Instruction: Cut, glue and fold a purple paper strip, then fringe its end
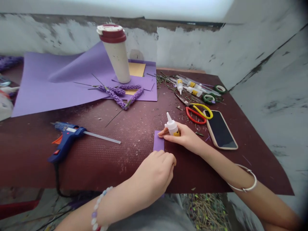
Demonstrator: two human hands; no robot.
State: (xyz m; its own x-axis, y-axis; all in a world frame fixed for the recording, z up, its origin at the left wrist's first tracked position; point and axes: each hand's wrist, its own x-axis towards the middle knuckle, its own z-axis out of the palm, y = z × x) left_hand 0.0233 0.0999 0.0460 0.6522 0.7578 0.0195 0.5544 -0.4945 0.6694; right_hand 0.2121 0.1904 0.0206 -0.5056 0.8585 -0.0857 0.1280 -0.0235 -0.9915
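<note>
My strip of purple paper (158,141) is narrow, flat and matte, its far end showing and the rest running under my left hand (155,170). Just over that far end, at its right edge, is the glue bottle (172,127): small, translucent white plastic, tapered nozzle pointing up, yellow label. The table (96,170) beneath the strip is dark red-brown, finely textured and flecked. Left of the strip lies a blue glue gun (68,141); beyond it to the left, knobbly purple flower stems (138,93); to its right, red-and-yellow-handled scissors (189,105) and a phone (222,130). My right hand (184,138) curls round the bottle, gripping it, fingertips at the strip. My left fingers are curled under; what they pinch, I cannot tell.
</note>
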